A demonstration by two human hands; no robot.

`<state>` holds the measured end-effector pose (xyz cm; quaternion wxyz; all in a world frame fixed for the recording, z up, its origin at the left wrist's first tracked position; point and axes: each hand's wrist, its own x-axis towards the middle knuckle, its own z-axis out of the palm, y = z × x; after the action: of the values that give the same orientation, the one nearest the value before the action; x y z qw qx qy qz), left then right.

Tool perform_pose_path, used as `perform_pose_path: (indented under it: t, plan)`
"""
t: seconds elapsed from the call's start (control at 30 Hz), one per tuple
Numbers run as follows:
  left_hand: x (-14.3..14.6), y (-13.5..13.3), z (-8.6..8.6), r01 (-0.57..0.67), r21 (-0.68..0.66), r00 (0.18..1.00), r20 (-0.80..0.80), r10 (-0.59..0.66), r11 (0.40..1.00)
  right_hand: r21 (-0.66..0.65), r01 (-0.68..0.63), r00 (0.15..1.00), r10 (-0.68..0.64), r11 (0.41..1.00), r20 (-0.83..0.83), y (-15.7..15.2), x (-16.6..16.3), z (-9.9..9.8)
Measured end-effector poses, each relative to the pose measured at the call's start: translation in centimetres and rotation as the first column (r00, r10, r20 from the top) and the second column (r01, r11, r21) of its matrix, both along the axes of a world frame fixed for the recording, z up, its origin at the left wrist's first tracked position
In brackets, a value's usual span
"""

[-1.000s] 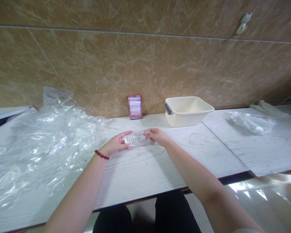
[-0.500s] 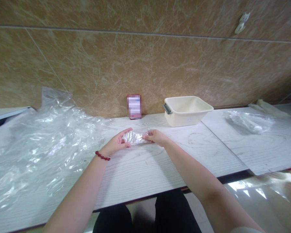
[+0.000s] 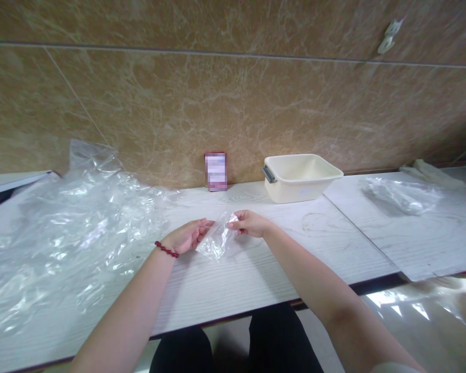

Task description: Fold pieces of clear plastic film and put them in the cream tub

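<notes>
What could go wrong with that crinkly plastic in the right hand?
The plastic might slip, since the right hand pinches it near one end and I can't tell whether the left hand grips it too. It looks thin and wrinkled, so a hard pull might tear it. It could also get mixed up with the heap of similar see-through plastic on the left.

We see an indoor work spot, home or workshop we cannot tell: white wood-grain tabletop [image 3: 213,295], marbled brown wall [image 3: 233,109], heaped clear plastic [image 3: 81,223].
</notes>
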<state>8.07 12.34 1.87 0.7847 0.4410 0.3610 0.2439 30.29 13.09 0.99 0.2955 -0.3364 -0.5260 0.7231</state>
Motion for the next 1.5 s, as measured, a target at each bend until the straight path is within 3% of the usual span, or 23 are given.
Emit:
perform_pose_path:
  t: [0.13, 0.23, 0.3, 0.37, 0.5, 0.7, 1.0, 1.17, 1.3, 1.5]
  plan:
    - [1.3, -0.8, -0.2, 0.079, 0.049, 0.994, -0.085, -0.074, 0.996, -0.056, 0.01, 1.0, -0.01, 0.998, 0.006, -0.2, -0.4, 0.1]
    - [1.8, -1.0, -0.2, 0.032, 0.059, 0.996, -0.082, -0.027, 0.998, -0.144, 0.065, 0.997, -0.071, 0.988, -0.042, -0.4, -0.7, 0.3]
    - [1.8, -0.9, -0.3, -0.024, 0.063, 0.997, -0.078, 0.029, 0.998, -0.159, 0.04, 0.999, -0.045, 0.986, -0.027, -0.4, -0.8, 0.4]
    - [1.8, -0.8, -0.3, -0.059, 0.064, 0.995, -0.071, 0.064, 0.996, -0.127, 0.024, 1.0, -0.022, 0.992, 0.014, -0.4, -0.9, 0.3]
    - [1.8, -0.6, -0.4, -0.127, 0.081, 0.99, -0.052, 0.132, 0.989, -0.058, 0.108, 0.993, -0.106, 0.992, 0.045, -0.2, -1.0, -0.1]
    - [2.6, -0.6, -0.8, -0.271, 0.114, 0.96, -0.046, 0.277, 0.956, -0.08, 0.143, 0.983, -0.133, 0.986, 0.125, -0.2, -1.1, 0.2]
    - [3.3, -0.6, -1.2, -0.28, 0.154, 0.953, -0.074, 0.294, 0.948, -0.111, 0.289, 0.951, -0.272, 0.951, 0.145, 0.2, -1.1, 0.0]
    - [3.8, -0.6, -1.5, -0.25, 0.139, 0.967, -0.01, 0.254, 0.958, 0.001, 0.432, 0.889, -0.426, 0.902, 0.166, 0.4, -0.7, 0.2]
    - [3.6, -0.4, -1.6, -0.266, 0.086, 0.964, 0.05, 0.263, 0.96, 0.153, 0.502, 0.827, -0.524, 0.851, 0.201, 0.7, 1.7, 3.0]
    - [3.3, 0.0, -1.9, -0.236, 0.096, 0.97, 0.084, 0.228, 0.967, 0.464, 0.583, 0.633, -0.731, 0.667, 0.254, 3.7, 11.2, 12.5]
